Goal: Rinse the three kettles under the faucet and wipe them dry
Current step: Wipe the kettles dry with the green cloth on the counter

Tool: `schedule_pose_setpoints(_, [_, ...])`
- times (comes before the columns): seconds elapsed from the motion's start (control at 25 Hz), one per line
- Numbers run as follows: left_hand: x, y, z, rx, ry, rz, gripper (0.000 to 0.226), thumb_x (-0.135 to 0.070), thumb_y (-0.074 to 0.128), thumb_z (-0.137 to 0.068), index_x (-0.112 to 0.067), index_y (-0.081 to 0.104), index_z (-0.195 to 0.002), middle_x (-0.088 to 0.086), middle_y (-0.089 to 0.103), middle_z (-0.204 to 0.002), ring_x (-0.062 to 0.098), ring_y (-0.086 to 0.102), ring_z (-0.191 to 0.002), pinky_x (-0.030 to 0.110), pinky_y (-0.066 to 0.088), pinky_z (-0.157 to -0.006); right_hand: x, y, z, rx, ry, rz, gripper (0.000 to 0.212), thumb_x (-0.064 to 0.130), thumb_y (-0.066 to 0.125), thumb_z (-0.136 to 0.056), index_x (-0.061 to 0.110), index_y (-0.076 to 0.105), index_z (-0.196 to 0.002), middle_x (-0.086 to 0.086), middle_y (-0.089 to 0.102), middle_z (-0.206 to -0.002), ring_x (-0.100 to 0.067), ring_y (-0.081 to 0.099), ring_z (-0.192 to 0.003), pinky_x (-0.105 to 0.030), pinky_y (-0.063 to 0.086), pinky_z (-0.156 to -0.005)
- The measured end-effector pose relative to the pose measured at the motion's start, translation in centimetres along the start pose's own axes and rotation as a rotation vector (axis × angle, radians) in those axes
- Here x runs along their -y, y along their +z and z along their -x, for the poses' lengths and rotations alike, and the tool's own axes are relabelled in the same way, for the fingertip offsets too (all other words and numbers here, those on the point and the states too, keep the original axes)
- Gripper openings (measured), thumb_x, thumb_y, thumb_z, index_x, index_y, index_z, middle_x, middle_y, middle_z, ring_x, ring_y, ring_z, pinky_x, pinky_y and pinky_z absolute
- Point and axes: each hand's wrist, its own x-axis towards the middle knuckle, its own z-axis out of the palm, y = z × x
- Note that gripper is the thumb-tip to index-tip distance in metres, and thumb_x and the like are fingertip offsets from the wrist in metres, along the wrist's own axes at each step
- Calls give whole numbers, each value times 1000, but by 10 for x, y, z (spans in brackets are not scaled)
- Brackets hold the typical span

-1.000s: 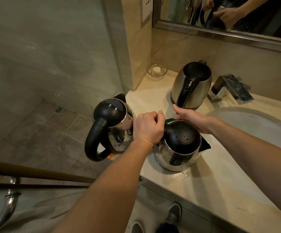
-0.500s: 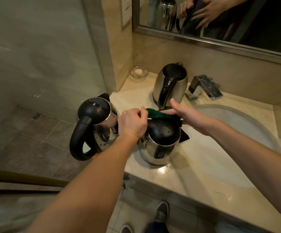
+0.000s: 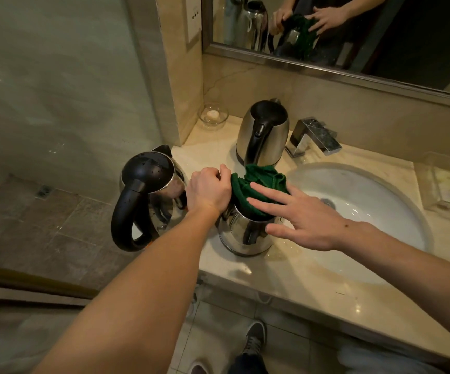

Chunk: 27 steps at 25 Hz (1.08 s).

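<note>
Three steel kettles with black lids stand on the beige counter [image 3: 313,287]. The near kettle [image 3: 241,233] sits at the front edge with a dark green cloth [image 3: 259,182] bunched over its lid. My left hand [image 3: 209,191] is closed on the cloth's left edge. My right hand [image 3: 303,217] lies flat, fingers spread, on the cloth and the kettle's right side. The left kettle [image 3: 148,193] stands at the counter's left corner, water drops on its lid. The back kettle [image 3: 263,130] stands by the faucet [image 3: 314,137].
A white basin [image 3: 380,220] is sunk into the counter on the right. A small glass dish [image 3: 213,116] sits in the back corner, a clear tray [image 3: 447,184] at far right. A mirror [image 3: 353,28] hangs above. The tiled floor drops away on the left.
The green cloth has come up from behind the near kettle and now covers its lid. My right hand has moved from the kettle's far side onto the cloth, fingers spread.
</note>
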Motion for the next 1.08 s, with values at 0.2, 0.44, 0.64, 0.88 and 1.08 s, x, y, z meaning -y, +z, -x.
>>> schedule_pose_setpoints(0.2, [-2,-2,2,-3,4,-20,53,-39,38,-100,-18,43,-52,2,44,-53,14,40,-53,34,28,-61,-9,-1,-2,-31,-23,-53,57,75,8,-88,63,10,-144,37,-8,-155,-17,23,-139,-35,42,-98])
schedule_pose_setpoints(0.44, [-4,-2,5,4,-8,-34,53,-41,36,-101,-15,49,-57,1,46,-55,15,42,-55,34,30,-61,-11,-27,-41,-62,339,-719,45,61,19,-98,50,46,-131,21,45,-138,-7,36,-134,-20,29,-103])
schedule_pose_setpoints(0.64, [-6,-2,7,-19,-28,-33,52,-38,38,-101,-19,42,-54,0,42,-53,11,38,-52,32,27,-59,-39,-12,-53,11,630,-1167,76,78,20,-84,32,61,-129,0,43,-150,-26,27,-144,-57,17,-117])
schedule_pose_setpoints(0.88, [-6,1,8,-80,-115,5,52,-39,37,-101,-16,47,-55,1,46,-56,12,43,-55,31,30,-56,-26,29,-28,-201,819,-1687,73,66,18,-96,18,36,-149,0,59,-122,-19,56,-103,-48,29,-107])
schedule_pose_setpoints(1.08, [-9,3,15,-165,-272,20,53,-41,32,-102,-6,69,-86,7,57,-75,22,51,-73,35,37,-69,8,45,-39,-375,825,-1893,65,67,23,-96,28,41,-145,3,54,-139,-17,46,-129,-42,25,-111])
